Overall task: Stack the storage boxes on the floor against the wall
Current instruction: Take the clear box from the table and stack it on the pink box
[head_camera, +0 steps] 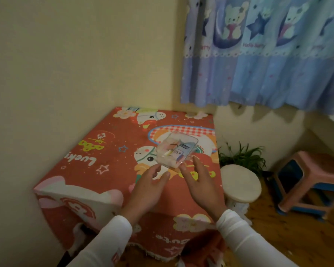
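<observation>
Clear box [176,152]; left hand [148,187], right hand [199,182] outstretched, touching near edge.

clear storage box [176,150] | small items inside | upright | on red cartoon tablecloth [108,151] | toward its right edge

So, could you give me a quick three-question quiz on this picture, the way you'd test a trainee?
1. True or false: the clear box is stacked on top of another box.
2. What hangs on the wall above the green plant? A) a blue curtain with bears B) a wooden blind C) a mirror
3. Fill in: the pink stool stands to the ___ of the table.

Key: 1 false, it sits alone on the cloth-covered table. 2 A. 3 right.
</observation>
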The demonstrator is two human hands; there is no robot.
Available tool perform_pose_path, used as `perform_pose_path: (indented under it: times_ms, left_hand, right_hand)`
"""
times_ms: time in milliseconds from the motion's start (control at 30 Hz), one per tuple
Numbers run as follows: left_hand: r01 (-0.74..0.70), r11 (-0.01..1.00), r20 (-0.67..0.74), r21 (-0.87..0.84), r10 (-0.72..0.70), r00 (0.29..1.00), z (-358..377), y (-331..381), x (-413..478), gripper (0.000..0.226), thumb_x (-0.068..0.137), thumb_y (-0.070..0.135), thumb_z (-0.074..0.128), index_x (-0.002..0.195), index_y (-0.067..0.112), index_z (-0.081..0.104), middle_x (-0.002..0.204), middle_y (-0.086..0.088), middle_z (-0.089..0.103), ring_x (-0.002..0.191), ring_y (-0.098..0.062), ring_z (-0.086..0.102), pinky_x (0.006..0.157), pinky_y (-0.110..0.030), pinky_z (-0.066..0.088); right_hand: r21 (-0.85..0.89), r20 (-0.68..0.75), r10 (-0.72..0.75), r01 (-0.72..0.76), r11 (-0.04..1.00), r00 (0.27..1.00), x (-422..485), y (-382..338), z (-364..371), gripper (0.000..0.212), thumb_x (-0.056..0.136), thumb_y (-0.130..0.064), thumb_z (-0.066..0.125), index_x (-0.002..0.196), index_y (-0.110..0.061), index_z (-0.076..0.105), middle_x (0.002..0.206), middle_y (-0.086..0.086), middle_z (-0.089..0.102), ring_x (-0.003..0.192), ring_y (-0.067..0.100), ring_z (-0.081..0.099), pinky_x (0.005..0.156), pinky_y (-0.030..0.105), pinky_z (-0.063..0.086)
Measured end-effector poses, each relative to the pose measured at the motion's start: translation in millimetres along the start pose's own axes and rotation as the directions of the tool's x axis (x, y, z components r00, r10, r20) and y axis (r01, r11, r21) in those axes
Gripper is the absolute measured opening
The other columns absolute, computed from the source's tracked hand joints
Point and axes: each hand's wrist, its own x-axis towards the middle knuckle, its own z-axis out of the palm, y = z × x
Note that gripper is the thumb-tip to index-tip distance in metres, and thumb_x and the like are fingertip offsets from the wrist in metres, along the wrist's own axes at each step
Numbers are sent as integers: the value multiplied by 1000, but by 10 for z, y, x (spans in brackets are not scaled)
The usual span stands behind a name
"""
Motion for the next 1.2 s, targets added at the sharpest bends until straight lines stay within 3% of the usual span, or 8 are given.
perform_pose_path:
  times_ms: [133,300,433,533,667,933,1067,1200]
  left_hand:
    - [32,999,11,7,-32,999,136,-44,254,54,93,49,55,143,30,44,147,10,46,131,-6,44,109,-38,37]
    - [53,999,16,-7,-52,999,281,-150,730,53,93,46,57,142,28,46,141,9,50,127,-7,46,101,-30,38]
    - [64,996,40,-66,-61,997,377,-208,1315,50,93,45,58,139,29,48,131,14,53,122,-4,48,89,-24,40]
    - [89,991,73,-95,-82,994,457,-252,1621,42,92,47,58,131,35,49,128,16,53,120,-5,49,92,-28,40]
    - [133,983,74,-129,-124,990,485,-365,2072,31,92,46,59,120,42,48,121,18,52,115,-4,49,96,-30,42]
    - [190,981,44,-39,-188,981,590,-597,2522,50,93,46,58,140,30,48,137,11,50,117,-4,47,95,-28,41]
    - [245,969,-55,-32,-247,967,667,-696,2583,55,93,41,60,144,27,43,147,3,42,132,-14,42,98,-28,36]
    - [317,943,-170,-100,-330,928,808,-715,2639,70,92,35,64,151,21,31,155,-1,34,139,-19,35,108,-34,35]
  right_hand:
    - [14,1,3,-3,1000,1000,206,132,-12,35,91,-60,49,124,-60,37,120,-45,36,107,-21,42,85,5,33]
    - [-27,15,46,-45,999,999,716,352,-2,66,91,-59,48,149,-30,34,151,-7,40,135,13,39,107,37,36]
    - [-74,-7,44,-44,996,999,1274,448,10,59,94,-53,50,146,-30,38,145,-10,45,129,6,42,103,27,39]
    - [-79,-36,66,-68,995,997,1587,534,-6,36,95,-48,53,129,-49,44,121,-36,43,105,-24,41,83,-2,31]
    - [-107,-73,131,-138,985,989,2066,646,110,58,92,-54,51,144,-33,39,127,-23,41,117,-5,38,91,12,30]
    - [-121,26,163,-159,980,986,2617,1013,330,48,95,-46,53,139,-33,41,125,-22,45,114,-7,41,78,-7,29]
    - [-168,83,172,-156,973,982,2932,1213,322,68,93,-52,52,150,-18,34,150,-4,39,139,18,35,110,30,31]
    - [-197,129,186,-159,967,974,3260,1416,289,69,92,-54,52,149,-20,33,152,3,37,133,17,38,104,32,32]
